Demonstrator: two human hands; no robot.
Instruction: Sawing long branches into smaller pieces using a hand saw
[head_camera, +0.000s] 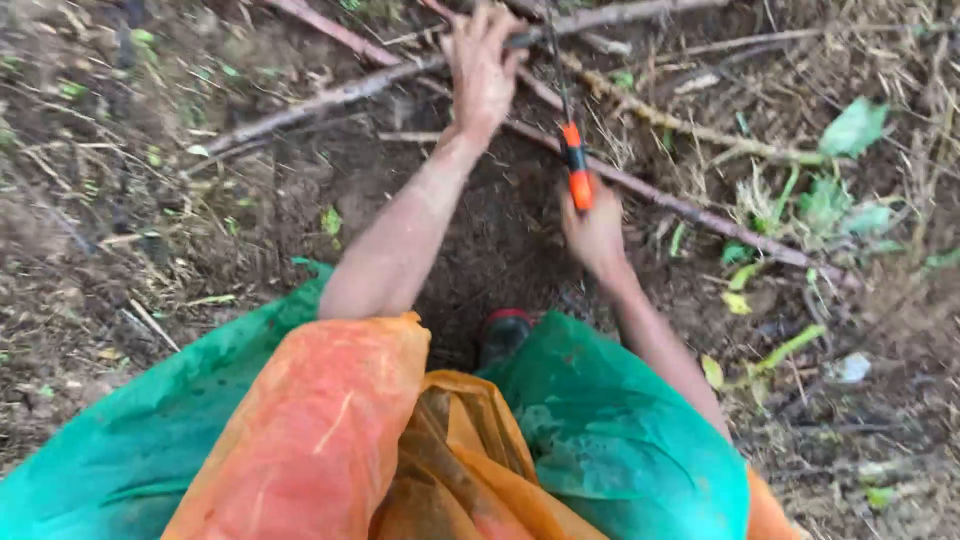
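Thin brown branch (330, 98) is lying across the soil; your left hand (483, 65) is gripping it while your right hand (592, 232) is clasping an orange-handled saw (572, 150). Branch looks uncut so far.

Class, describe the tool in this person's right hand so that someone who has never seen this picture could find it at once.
Start at the bare dark soil in the middle, with crossing sticks above it. The right hand rises from the green sheet and grips a saw whose thin dark blade runs up to the stick held by the left hand. Its bright orange handle stands out among the brown sticks.
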